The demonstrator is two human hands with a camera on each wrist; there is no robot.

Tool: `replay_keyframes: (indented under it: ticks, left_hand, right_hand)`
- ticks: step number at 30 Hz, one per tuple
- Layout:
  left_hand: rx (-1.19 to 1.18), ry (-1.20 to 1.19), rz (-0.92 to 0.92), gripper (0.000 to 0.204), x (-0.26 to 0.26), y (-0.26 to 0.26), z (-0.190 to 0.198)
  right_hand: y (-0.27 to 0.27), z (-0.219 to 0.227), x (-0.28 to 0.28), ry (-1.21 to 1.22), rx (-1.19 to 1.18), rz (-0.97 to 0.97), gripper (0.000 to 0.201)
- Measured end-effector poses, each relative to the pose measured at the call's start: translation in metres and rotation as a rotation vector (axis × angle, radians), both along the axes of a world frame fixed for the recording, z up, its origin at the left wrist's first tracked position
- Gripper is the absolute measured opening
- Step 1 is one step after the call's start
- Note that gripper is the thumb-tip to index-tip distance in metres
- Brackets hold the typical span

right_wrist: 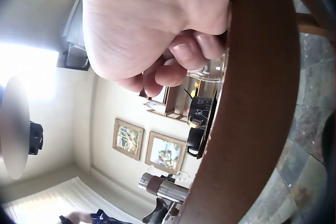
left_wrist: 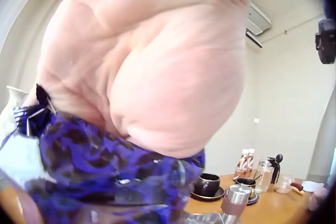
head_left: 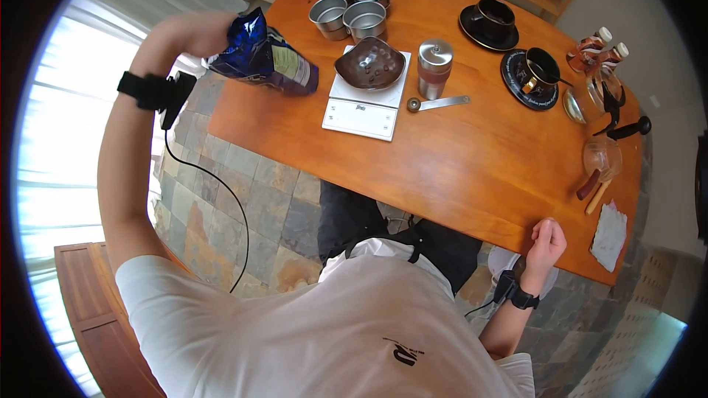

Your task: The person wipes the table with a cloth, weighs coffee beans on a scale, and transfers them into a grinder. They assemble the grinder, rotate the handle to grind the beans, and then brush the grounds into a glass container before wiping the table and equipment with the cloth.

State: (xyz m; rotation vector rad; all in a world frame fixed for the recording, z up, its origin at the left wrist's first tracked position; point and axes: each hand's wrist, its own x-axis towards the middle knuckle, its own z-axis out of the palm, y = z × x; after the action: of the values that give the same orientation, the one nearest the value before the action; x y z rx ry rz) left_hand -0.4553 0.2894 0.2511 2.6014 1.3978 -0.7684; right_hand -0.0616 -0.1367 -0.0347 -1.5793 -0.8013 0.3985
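The left hand (head_left: 203, 33) grips the bag (head_left: 267, 60) near its top, over the left side of the counter (head_left: 280, 133). In the head view the bag's long axis slants from that hand toward the scale (head_left: 363, 116), its far end just beside it, on the left; whether that end bears on the counter, I cannot tell. The bowl (head_left: 370, 64) sits on the scale with small dark pieces in it, between the bag and the grinder (head_left: 434, 68). The left hand is thus much the nearer to both bag and bowl; the right hand (head_left: 546, 245) lies well apart, by the counter's near edge, fingers loosely curled, with nothing seen in them. The head view gives the bag's full slant and the bowl. The left wrist view has the palm close against the patterned foil but hides the fingertips; only the right wrist view shows the two framed pictures (right_wrist: 127, 139) (right_wrist: 165, 152) on the wall.
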Motion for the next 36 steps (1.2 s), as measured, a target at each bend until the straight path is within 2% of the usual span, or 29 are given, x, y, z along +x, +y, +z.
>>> replay_keyframes:
  ticks: [4,7,10,12,13,15,18,22,24,29,36]
  left_hand:
    - [-0.015,0.092,-0.033,0.028,0.024,0.007,0.011]
    - [0.032,0.082,-0.004,0.033,0.020,0.019,0.006]
    - [0.161,-0.030,0.019,0.031,0.013,0.020,0.002]
    - [0.128,-0.177,0.045,0.025,0.021,0.011,0.005]
    - [0.134,-0.176,0.042,0.025,0.019,0.013,0.005]
    - [0.114,-0.292,-0.056,0.026,0.011,0.018,0.000]
    - [0.051,-0.333,-0.056,0.027,0.006,0.024,-0.002]
    - [0.038,-0.390,-0.041,0.030,0.002,0.024,-0.005]
    - [-0.040,-0.429,-0.035,0.032,-0.002,0.027,-0.006]
    - [0.047,-0.422,-0.048,0.032,0.005,0.011,-0.004]
    - [0.094,-0.395,-0.045,0.033,0.003,0.007,-0.002]
  right_hand:
    - [0.000,0.000,0.000,0.002,0.025,0.032,0.027]
    - [-0.002,0.003,0.001,-0.015,0.026,0.062,0.027]
    - [0.000,0.005,0.001,0.003,0.021,0.072,0.027]
    - [0.000,0.003,0.000,0.024,0.020,0.057,0.027]
    - [0.000,0.003,0.000,0.003,0.014,0.054,0.027]
    - [-0.001,0.002,0.001,-0.020,0.013,0.050,0.028]
    - [-0.002,0.002,0.001,-0.052,0.010,0.078,0.030]
    - [0.000,0.004,-0.001,-0.022,-0.003,0.032,0.028]
    - [0.001,0.005,-0.002,-0.001,-0.005,0.018,0.027]
    - [-0.001,0.003,0.000,-0.041,-0.034,0.091,0.029]
    - [-0.001,0.000,0.003,-0.077,-0.036,0.095,0.029]
